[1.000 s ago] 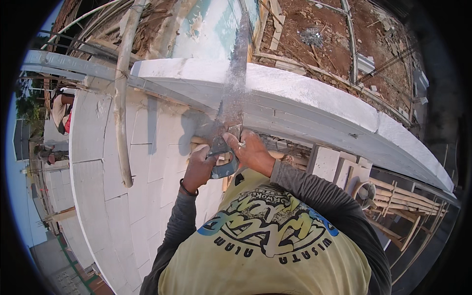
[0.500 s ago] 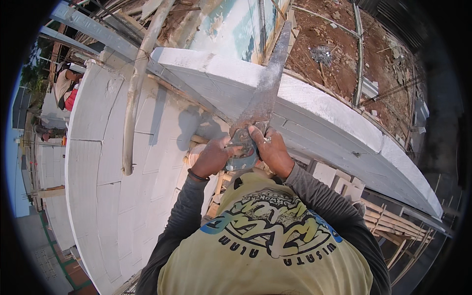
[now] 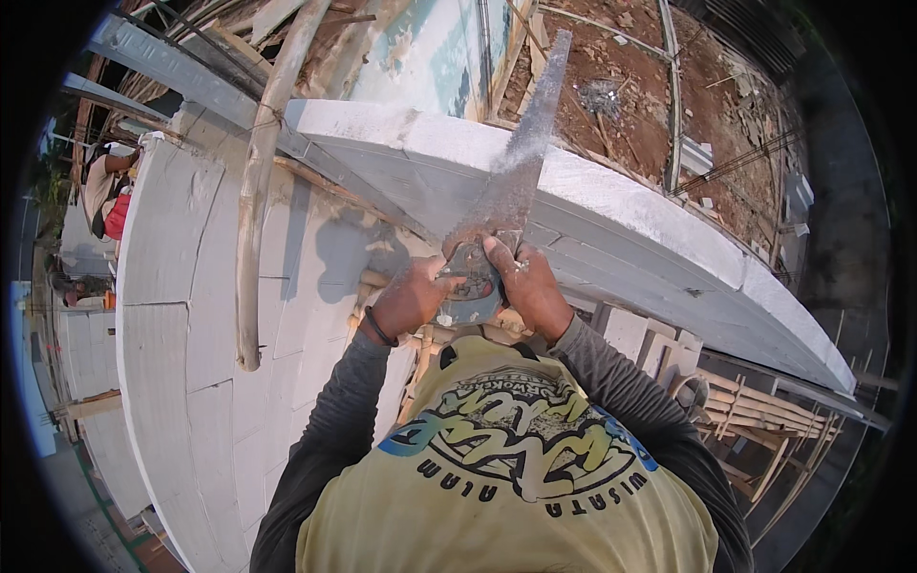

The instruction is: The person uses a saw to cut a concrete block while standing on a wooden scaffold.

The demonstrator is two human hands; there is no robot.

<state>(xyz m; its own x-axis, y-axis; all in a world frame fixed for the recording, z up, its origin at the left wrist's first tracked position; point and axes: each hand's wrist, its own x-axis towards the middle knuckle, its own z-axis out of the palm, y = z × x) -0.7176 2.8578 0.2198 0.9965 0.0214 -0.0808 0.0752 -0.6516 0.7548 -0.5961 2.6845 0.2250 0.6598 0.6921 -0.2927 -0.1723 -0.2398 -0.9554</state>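
Observation:
A hand saw [image 3: 516,172] with a worn, dusty blade lies across the top edge of a white block wall [image 3: 458,143], its tip pointing away from me beyond the wall. My left hand [image 3: 409,298] is closed on the left side of the saw's scuffed grey-blue handle [image 3: 468,307]. From the other side my right hand [image 3: 530,291] grips the same handle, its thumb lying over the top near the blade. Whether the teeth have cut into the block is hard to make out.
Another white block wall [image 3: 220,334] rises on the left, with a wooden pole [image 3: 254,229] in front of it. Bamboo scaffolding [image 3: 764,420] stands at the lower right. Beyond the wall lies brown soil [image 3: 630,105] with rubble. At the far left is another person [image 3: 100,191].
The view has shifted slightly, moving the walls and pole a little leftward in the picture. Both hands keep their hold on the saw, whose blade still crosses the wall top.

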